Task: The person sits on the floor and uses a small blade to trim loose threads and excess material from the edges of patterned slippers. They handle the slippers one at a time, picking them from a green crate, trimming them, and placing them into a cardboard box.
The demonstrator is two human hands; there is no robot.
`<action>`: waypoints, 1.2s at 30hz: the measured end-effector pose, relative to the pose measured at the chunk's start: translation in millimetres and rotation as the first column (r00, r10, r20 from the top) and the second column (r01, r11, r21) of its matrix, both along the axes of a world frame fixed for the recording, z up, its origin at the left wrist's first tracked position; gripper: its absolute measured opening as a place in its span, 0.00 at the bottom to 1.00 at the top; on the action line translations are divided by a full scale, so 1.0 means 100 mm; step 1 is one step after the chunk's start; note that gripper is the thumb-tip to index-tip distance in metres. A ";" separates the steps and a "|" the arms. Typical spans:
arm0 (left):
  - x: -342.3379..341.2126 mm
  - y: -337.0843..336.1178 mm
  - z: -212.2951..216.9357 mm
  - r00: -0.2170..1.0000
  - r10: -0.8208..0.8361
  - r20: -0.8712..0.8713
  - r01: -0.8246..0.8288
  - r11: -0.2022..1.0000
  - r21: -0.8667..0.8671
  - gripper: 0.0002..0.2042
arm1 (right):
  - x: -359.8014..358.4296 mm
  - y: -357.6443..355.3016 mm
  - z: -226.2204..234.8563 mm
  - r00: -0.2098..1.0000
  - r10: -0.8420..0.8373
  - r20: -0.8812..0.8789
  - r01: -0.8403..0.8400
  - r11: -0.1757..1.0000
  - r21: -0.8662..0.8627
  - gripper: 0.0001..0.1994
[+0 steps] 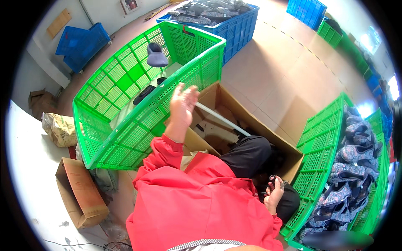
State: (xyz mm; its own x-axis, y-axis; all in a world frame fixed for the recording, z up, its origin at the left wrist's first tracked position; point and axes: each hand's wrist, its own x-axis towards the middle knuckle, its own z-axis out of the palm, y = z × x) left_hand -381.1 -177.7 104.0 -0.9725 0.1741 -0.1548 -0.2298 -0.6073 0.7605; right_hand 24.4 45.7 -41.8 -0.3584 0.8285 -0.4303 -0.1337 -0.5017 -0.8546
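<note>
My left hand (183,104) is raised at the near rim of a large green plastic basket (125,144), fingers apart and nothing in them. Inside the basket's outline, a dark grey-blue shoe (157,57) appears to be in mid-air, apart from my hand. Black shoes (144,95) lie on the pale basket floor. By my right thigh, my right hand (274,193) curls its fingers around something small and dark that I cannot make out. A cardboard box (268,144) stands open between the baskets, with dark bits inside and a white bar (224,119) across it.
On the right, a green basket (316,142) is heaped with patterned shoes (349,175). A blue crate (240,35) of shoes stands behind the large basket. Another cardboard box (79,194) and a wrapped bundle (58,129) are at left. Blue crates (81,46) lean near the wall.
</note>
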 end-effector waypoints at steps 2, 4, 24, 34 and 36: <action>0.10 0.14 -0.32 0.971 -0.202 0.130 0.211 0.976 -0.056 0.21 | 0.01 0.00 -0.01 1.000 0.018 -0.004 -0.018 1.000 -0.006 0.09; 0.34 0.35 -0.51 0.936 -0.280 0.212 0.307 0.946 -0.106 0.19 | 0.03 0.01 0.00 0.999 0.043 -0.015 -0.043 0.999 0.004 0.10; 2.26 2.10 -0.15 0.114 -0.953 -0.279 0.557 0.294 -0.777 0.14 | -0.05 -0.12 -0.28 0.942 0.322 0.091 -0.302 0.935 -0.184 0.12; 3.31 2.66 0.15 -0.576 -0.677 -0.458 0.177 0.444 -0.879 0.35 | -0.02 -0.16 -0.48 0.983 0.178 0.054 -0.176 0.983 -0.044 0.12; 3.51 2.72 0.17 -0.547 -0.658 -0.518 0.157 0.528 -0.835 0.38 | -0.01 -0.16 -0.40 0.971 0.225 0.077 -0.222 0.974 -0.049 0.12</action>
State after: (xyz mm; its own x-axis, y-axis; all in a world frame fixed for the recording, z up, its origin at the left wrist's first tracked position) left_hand -30.2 94.5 121.2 0.4316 0.8147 0.3874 0.6561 -0.5782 0.4850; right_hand 23.2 30.1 -81.4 -0.4953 0.7128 -0.4966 0.0547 -0.5449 -0.8367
